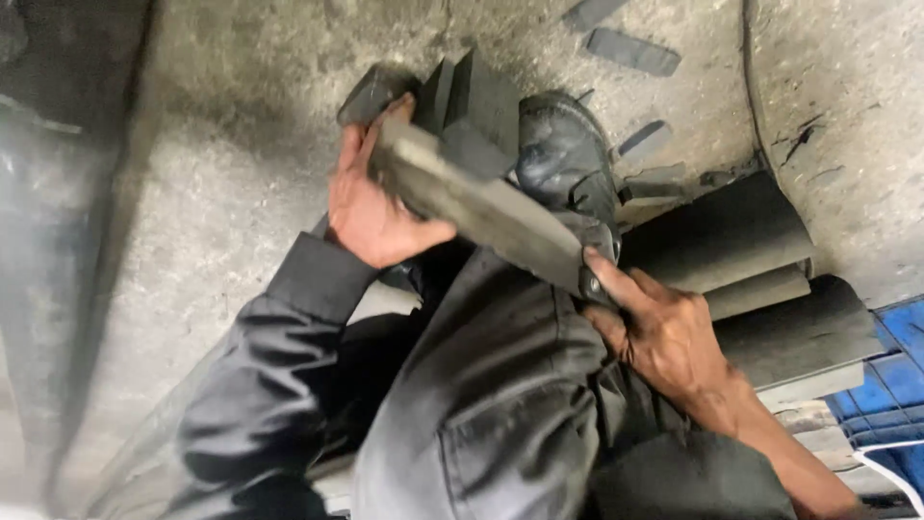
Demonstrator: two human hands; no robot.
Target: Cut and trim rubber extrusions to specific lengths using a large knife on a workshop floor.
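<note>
A broad, flat grey blade [481, 207] runs diagonally across the middle of the view. My right hand [664, 337] grips its dark handle at the lower right, index finger stretched along the blade's back. My left hand [371, 207] is closed on the blade's far end, thumb on top. Under the blade lie dark rubber pieces [476, 101], wedge-shaped and stacked. My black boot [568, 154] presses down beside them. My grey trouser leg [500, 385] fills the lower centre.
The concrete floor [231, 193] is rough and stained. Curved dark rubber strips [731, 231] lie stacked at the right, with small cut rubber scraps [630, 50] farther back. A blue crate [895, 376] shows at the right edge. A dark blurred post [48, 241] stands left.
</note>
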